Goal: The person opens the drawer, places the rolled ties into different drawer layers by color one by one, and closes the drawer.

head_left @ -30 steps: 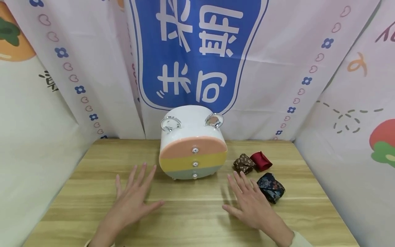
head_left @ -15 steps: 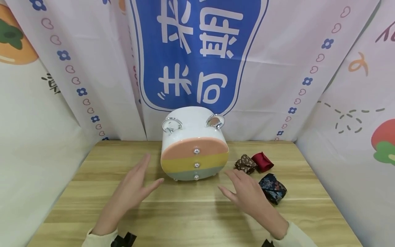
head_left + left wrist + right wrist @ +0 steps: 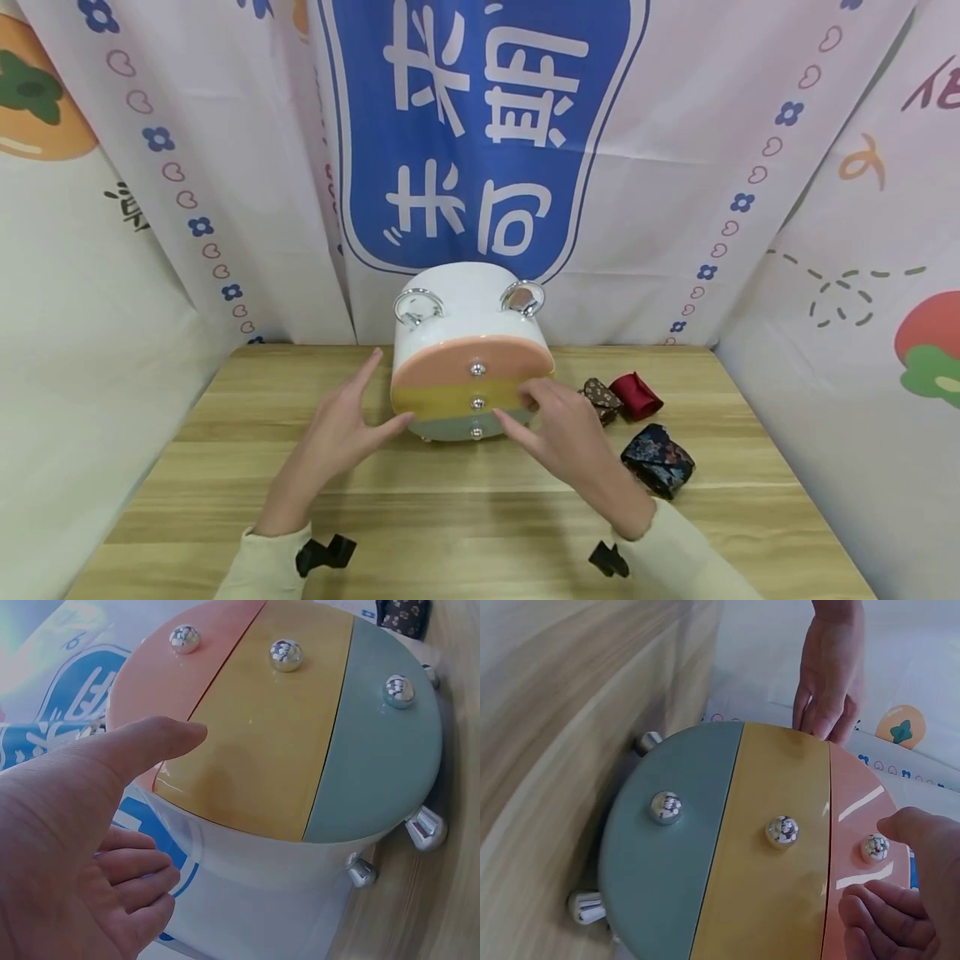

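A small white drawer chest (image 3: 468, 300) stands at the back of the table, its rounded front banded with pink, yellow and green drawers. Each drawer has a silver knob. My left hand (image 3: 337, 433) is at the chest's left side, thumb stretched toward the front; the right wrist view shows its fingers by the side wall, contact unclear. In front of the chest's right half is my right hand (image 3: 570, 433), fingers bent. In the right wrist view, its thumb and fingers stand apart around the pink drawer's knob (image 3: 875, 847), with no clear pinch.
Right of the chest lie several rolled fabric pieces like neckties: brown floral (image 3: 602, 402), red (image 3: 636, 396) and navy floral (image 3: 658, 461). Silver ring shapes (image 3: 522, 298) stick up from the chest's top. A printed curtain (image 3: 652, 208) hangs behind the wooden table (image 3: 450, 533).
Both hands, earlier spread over the table, have moved inward to the chest. The left hand has come to its left side; the right has shifted left before its front, fingers now more bent.
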A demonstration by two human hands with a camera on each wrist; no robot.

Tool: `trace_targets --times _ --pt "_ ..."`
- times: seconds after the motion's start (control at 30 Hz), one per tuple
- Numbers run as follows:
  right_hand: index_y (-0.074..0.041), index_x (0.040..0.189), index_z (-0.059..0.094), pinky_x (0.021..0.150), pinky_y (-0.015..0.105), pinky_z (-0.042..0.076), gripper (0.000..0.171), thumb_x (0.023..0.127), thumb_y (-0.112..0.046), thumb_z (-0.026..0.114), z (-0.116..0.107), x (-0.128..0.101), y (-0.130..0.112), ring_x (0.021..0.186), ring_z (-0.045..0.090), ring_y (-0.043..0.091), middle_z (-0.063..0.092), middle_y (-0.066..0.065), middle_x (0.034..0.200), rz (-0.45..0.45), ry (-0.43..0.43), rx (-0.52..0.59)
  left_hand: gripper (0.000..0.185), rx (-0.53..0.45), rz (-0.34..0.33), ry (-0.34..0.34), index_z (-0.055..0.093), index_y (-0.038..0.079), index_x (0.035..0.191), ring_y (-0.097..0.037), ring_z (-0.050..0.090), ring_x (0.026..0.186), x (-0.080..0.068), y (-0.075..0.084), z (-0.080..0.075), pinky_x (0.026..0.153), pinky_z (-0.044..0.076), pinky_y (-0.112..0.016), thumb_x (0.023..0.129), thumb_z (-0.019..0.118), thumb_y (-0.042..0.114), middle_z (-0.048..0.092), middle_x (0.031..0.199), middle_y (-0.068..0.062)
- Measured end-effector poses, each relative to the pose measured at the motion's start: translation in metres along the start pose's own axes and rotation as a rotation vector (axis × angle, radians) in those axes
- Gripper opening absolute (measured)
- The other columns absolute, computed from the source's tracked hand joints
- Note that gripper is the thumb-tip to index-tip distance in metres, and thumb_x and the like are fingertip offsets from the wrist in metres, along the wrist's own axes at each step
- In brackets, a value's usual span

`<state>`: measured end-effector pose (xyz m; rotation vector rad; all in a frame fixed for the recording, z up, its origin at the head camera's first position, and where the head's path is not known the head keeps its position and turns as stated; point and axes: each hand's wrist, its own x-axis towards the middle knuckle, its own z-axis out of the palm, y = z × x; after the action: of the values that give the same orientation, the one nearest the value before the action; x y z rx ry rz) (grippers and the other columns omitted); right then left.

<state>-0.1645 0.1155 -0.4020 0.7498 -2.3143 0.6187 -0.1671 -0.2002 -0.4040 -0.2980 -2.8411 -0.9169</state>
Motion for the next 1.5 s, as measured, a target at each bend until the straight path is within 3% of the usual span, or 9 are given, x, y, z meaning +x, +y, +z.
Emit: trace_targets --times 0.23,0.5,0.77,1.07,1.5 --pt "-0.01 0.085 0.07 0.059 0.021 0.058 0.031 0.083 -0.034 0.091 0.01 0.018 -0.008 0.065 0.069 0.009 0.072 -0.003 0.076 0.045 0.056 0.029 0.111 -0.085 -0.001 0.03 0.024 0.012 0.169 -0.053 0.041 0.15 0.015 -0.006 0.015 0.115 0.041 -0.075 0.086 0.085 0.055 0.036 0.17 -0.021" --pt "-0.01 0.083 0.07 0.059 0.023 0.058 0.031 0.082 -0.034 0.091 0.018 0.03 -0.013 0.065 0.068 0.008 0.073 -0.003 0.075 0.043 0.089 0.028 0.108 -0.163 -0.016 0.068 0.029 0.009 0.167 -0.052 0.039 0.152 0.017 -0.011 0.029 0.118 0.037 -0.075 0.087 0.082 0.059 0.038 0.168 -0.022" --pt "-0.012 0.081 0.07 0.057 0.023 0.057 0.03 0.085 -0.035 0.089 0.029 0.037 -0.019 0.062 0.068 0.009 0.073 -0.004 0.073 0.075 0.067 -0.003 0.104 -0.193 -0.042 0.072 0.03 0.01 0.167 -0.05 0.038 0.153 0.015 -0.014 0.03 0.121 0.036 -0.073 0.089 0.08 0.058 0.039 0.168 -0.021" --pt "-0.014 0.074 0.069 0.055 0.023 0.056 0.032 0.087 -0.037 0.087 0.035 0.039 -0.019 0.059 0.067 0.007 0.072 -0.005 0.068 0.13 0.105 -0.02 0.097 -0.198 0.008 0.12 0.037 0.012 0.165 -0.046 0.044 0.151 0.019 -0.014 0.036 0.119 0.041 -0.071 0.089 0.083 0.052 0.046 0.165 -0.019" --pt "-0.013 0.074 0.068 0.049 0.017 0.047 0.029 0.087 -0.03 0.086 0.04 0.039 -0.02 0.055 0.058 0.005 0.07 -0.004 0.068 0.112 0.152 -0.008 0.098 -0.211 0.005 0.121 0.037 0.008 0.164 -0.047 0.044 0.151 0.018 -0.011 0.035 0.118 0.04 -0.072 0.089 0.083 0.051 0.046 0.164 -0.021"
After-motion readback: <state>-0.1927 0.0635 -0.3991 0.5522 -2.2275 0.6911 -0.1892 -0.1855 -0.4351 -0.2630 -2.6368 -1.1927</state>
